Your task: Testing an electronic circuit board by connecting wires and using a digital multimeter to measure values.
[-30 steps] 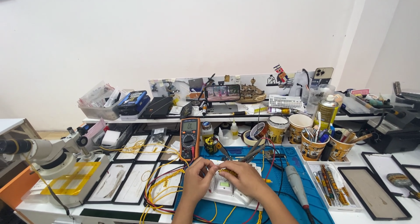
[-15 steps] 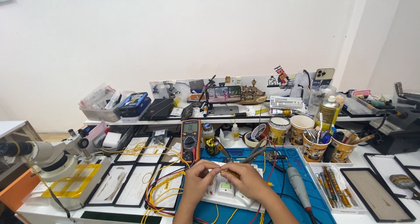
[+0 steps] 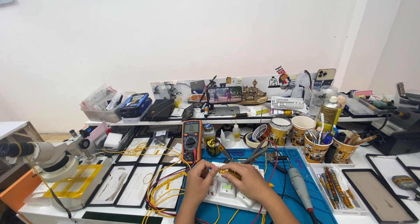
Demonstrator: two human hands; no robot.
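At a cluttered bench, your left hand and right hand pinch a yellow wire over the white breadboard, mid-wiring; seating it needs steady alignment.

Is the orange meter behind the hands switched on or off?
On: the orange meter stands upright and its small grey screen shows dark digits.

Two hands — one multimeter

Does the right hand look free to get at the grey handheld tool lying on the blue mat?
Probably yes: the right hand is just beside the grey tool, with only thin wires between them.
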